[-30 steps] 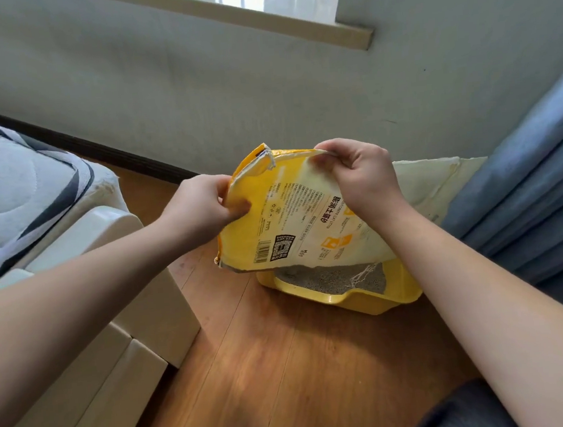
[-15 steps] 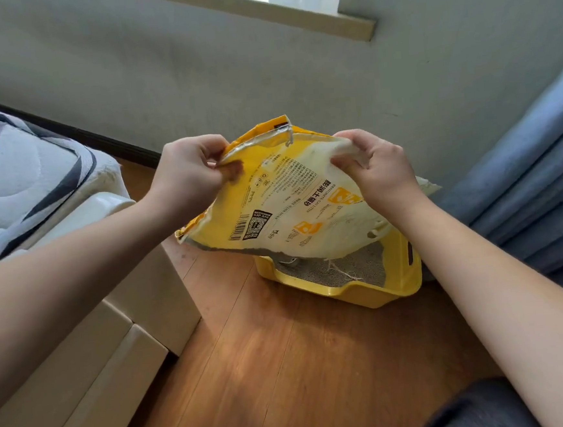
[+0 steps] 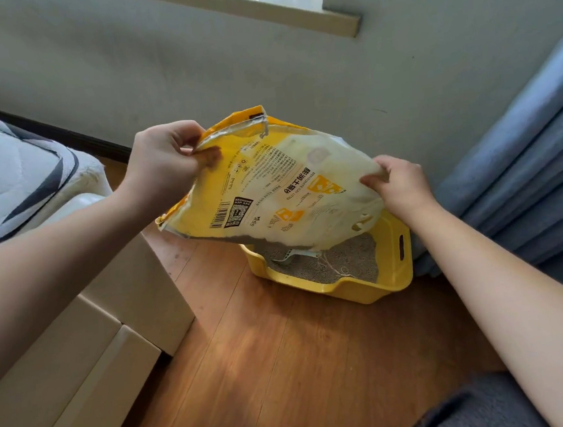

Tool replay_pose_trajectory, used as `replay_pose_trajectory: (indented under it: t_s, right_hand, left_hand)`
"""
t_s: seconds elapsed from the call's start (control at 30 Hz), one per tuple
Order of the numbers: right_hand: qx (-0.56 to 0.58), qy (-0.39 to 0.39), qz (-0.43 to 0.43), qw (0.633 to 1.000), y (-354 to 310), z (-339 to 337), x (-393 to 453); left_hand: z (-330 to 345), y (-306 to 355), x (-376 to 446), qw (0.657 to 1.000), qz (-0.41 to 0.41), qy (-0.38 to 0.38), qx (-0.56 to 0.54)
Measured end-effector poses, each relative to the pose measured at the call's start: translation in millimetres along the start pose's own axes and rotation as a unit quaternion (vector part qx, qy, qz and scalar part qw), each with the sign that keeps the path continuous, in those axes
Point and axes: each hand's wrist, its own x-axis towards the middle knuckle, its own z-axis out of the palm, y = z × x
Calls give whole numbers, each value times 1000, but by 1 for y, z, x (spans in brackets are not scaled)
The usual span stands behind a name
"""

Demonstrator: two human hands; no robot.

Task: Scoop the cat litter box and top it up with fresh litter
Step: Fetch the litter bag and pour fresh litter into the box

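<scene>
A yellow and white litter bag [image 3: 271, 187] hangs upside down over the yellow litter box [image 3: 391, 255] on the wood floor. My left hand [image 3: 161, 162] pinches the bag's raised left edge. My right hand [image 3: 402, 183] grips its lower right edge. The bag's open mouth faces down, just above the grey litter [image 3: 344, 262] in the box. A pale scoop [image 3: 293, 255] lies partly buried in the litter, half hidden by the bag. Loose string dangles from the bag's mouth.
A cream bed frame [image 3: 90, 329] with a grey patterned mattress [image 3: 11, 177] stands close on the left. Blue curtains [image 3: 523, 174] hang right of the box. A grey wall and a window sill are behind. Wood floor [image 3: 285, 364] lies in front.
The bag has tilted: my left hand rose with its side, my right hand dropped and moved right along the edge. The bag's mouth now sits lower over the box.
</scene>
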Motion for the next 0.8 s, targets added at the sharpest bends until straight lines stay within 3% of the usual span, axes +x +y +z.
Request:
replay_pose_trajectory:
  t_s: [0.17, 0.43, 0.8]
  right_hand:
    - [-7, -12, 36, 999, 22, -5, -4]
    - [11, 69, 20, 997, 20, -17, -4]
    - [5, 104, -5, 995, 23, -5, -3]
  left_hand:
    - [11, 3, 0, 1000, 6, -6, 9]
    - [17, -4, 25, 1000, 15, 2, 19]
    - [18, -15, 35, 995, 78, 11, 67]
